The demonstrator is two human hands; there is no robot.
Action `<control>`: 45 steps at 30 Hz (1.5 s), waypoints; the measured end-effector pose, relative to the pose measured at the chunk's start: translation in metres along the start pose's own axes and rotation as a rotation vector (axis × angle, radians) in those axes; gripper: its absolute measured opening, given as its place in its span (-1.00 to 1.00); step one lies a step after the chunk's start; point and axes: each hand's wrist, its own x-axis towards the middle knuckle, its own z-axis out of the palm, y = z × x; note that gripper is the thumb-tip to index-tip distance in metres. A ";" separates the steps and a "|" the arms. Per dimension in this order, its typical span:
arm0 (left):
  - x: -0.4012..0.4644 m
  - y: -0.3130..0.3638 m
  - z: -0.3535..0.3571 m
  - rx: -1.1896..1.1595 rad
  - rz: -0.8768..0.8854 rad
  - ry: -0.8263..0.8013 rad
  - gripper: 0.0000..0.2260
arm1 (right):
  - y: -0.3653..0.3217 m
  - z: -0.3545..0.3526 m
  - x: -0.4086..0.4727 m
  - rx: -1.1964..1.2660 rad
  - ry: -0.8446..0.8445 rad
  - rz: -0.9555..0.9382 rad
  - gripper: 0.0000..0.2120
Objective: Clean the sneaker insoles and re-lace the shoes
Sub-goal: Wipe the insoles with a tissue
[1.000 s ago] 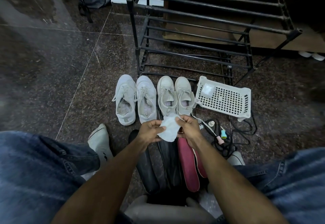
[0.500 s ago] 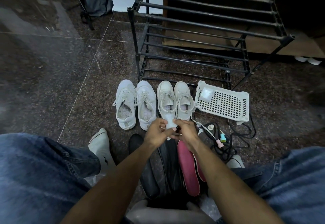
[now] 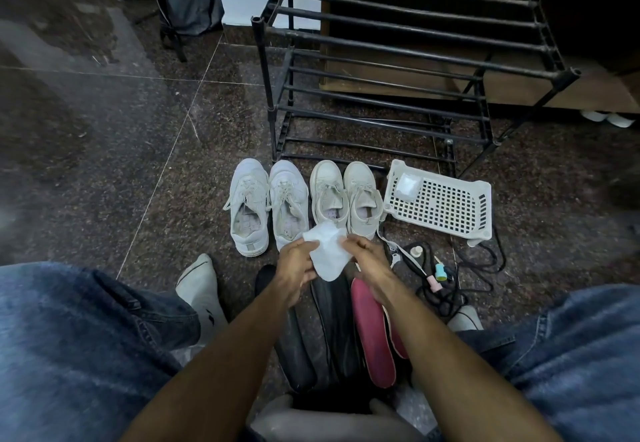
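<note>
The left hand (image 3: 295, 265) and right hand (image 3: 366, 257) pinched a thin white crumpled wipe (image 3: 327, 251) between curled fingers, above black and pink foam insoles (image 3: 372, 332).

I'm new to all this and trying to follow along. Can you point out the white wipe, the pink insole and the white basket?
white wipe (image 3: 327, 254): head view, middle of the sheet.
pink insole (image 3: 374, 334): head view, mid-length of its upper face.
white basket (image 3: 441, 204): head view, perforated bottom.
</note>
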 end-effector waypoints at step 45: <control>0.052 -0.119 -0.021 0.658 -0.297 0.331 -0.79 | 0.080 -0.038 0.071 -0.455 0.092 0.233 -0.80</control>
